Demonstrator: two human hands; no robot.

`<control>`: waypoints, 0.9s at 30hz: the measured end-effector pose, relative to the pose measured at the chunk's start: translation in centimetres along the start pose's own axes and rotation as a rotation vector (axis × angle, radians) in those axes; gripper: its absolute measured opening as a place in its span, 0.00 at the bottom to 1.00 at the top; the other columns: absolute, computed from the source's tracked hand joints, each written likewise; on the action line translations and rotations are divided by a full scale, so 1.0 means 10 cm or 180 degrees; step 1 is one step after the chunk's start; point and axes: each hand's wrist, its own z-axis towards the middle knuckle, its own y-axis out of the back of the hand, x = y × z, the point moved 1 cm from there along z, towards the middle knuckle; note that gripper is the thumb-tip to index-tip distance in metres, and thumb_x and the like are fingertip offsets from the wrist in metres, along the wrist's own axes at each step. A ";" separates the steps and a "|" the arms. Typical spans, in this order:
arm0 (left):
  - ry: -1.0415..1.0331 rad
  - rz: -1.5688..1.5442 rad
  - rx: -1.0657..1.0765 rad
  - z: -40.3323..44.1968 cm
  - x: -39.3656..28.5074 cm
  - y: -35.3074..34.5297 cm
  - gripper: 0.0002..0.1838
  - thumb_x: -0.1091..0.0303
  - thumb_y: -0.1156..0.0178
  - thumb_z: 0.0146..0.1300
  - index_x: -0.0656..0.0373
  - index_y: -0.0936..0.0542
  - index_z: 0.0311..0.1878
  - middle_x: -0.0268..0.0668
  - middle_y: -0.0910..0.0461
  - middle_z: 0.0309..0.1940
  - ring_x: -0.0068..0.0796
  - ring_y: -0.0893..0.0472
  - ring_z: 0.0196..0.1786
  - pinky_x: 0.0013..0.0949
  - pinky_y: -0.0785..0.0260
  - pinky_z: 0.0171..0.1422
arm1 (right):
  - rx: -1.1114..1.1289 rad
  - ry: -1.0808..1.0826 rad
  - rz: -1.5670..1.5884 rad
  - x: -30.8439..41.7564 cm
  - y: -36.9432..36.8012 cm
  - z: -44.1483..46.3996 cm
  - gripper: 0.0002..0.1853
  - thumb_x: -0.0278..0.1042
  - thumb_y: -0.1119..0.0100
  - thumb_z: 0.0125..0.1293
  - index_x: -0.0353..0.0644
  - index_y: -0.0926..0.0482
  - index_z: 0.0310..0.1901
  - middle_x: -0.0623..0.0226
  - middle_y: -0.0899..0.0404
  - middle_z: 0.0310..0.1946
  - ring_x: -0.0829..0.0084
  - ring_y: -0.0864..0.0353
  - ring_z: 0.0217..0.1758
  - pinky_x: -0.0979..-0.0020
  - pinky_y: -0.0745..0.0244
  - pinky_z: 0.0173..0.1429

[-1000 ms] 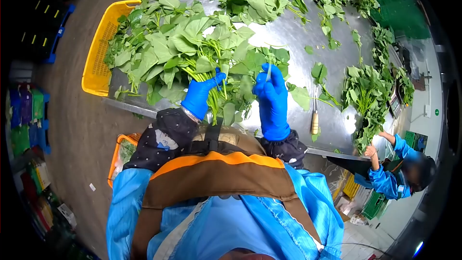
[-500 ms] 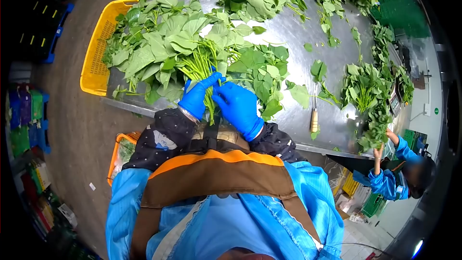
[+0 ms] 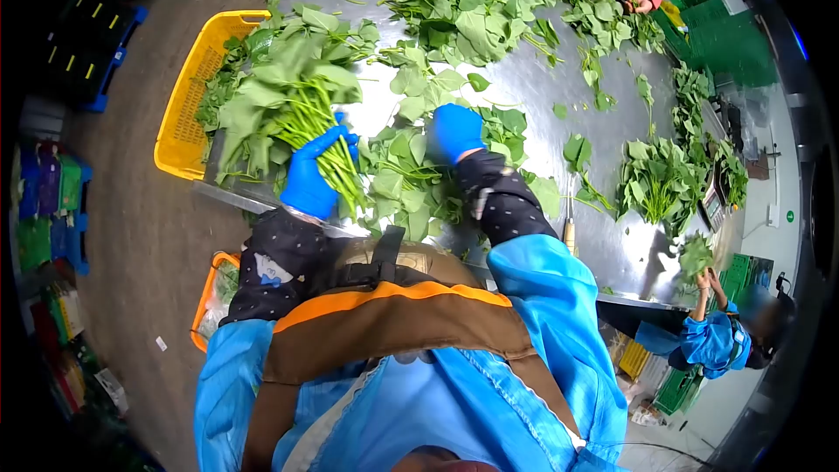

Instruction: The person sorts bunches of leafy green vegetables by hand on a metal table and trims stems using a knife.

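Note:
My left hand [image 3: 310, 177], in a blue glove, is wrapped round the stems of a bunch of leafy greens [image 3: 310, 122]. Its leaves fan toward the upper left, and the cut stem ends point down toward my body. To the right, my gloved right hand [image 3: 456, 133] is over loose leafy greens [image 3: 404, 166] on the metal table [image 3: 603, 122]. Its back faces me, and its fingers are hidden and blurred, so their grip does not show. Between the two hands, more loose leaves spread to the table's near edge.
A yellow crate [image 3: 179, 105] stands at the table's left end, an orange basket [image 3: 210, 306] below it. A wooden-handled tool [image 3: 570, 234] lies to the right. Piles of greens [image 3: 463, 0] cover the far side. Co-workers handle greens at top right and lower right.
My hands have separated. The left has carried the bunch leftward, tilting it; the right has let go of the bunch and moved up and right, over the loose leaves.

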 end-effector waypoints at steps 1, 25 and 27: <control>-0.0226 0.0026 -0.0190 -0.04 -0.06 -0.01 0.17 0.72 0.46 0.60 0.62 0.30 0.53 0.38 0.22 0.38 0.30 0.22 0.39 0.30 0.28 0.45 | 0.0127 0.0000 0.0333 -0.02 0.18 -0.02 0.15 0.47 0.43 0.49 0.44 0.18 0.30 0.55 0.20 0.28 0.60 0.20 0.32 0.64 0.26 0.38; -0.0712 0.2050 0.0323 -0.01 0.50 -1.05 0.21 0.70 0.32 0.48 0.63 0.24 0.46 0.33 0.22 0.41 0.24 0.24 0.41 0.28 0.33 0.49 | -0.0763 -0.0171 0.1182 0.47 1.61 -0.25 0.14 0.47 0.42 0.42 0.44 0.20 0.20 0.57 0.24 0.18 0.56 0.23 0.24 0.62 0.29 0.29; -0.0196 0.1766 0.0209 -0.01 0.55 -1.04 0.17 0.72 0.37 0.51 0.62 0.25 0.45 0.33 0.22 0.37 0.24 0.24 0.40 0.29 0.32 0.47 | -0.0883 -0.0157 0.1015 0.64 1.49 -0.25 0.13 0.46 0.43 0.48 0.44 0.19 0.23 0.57 0.23 0.19 0.58 0.23 0.25 0.66 0.30 0.30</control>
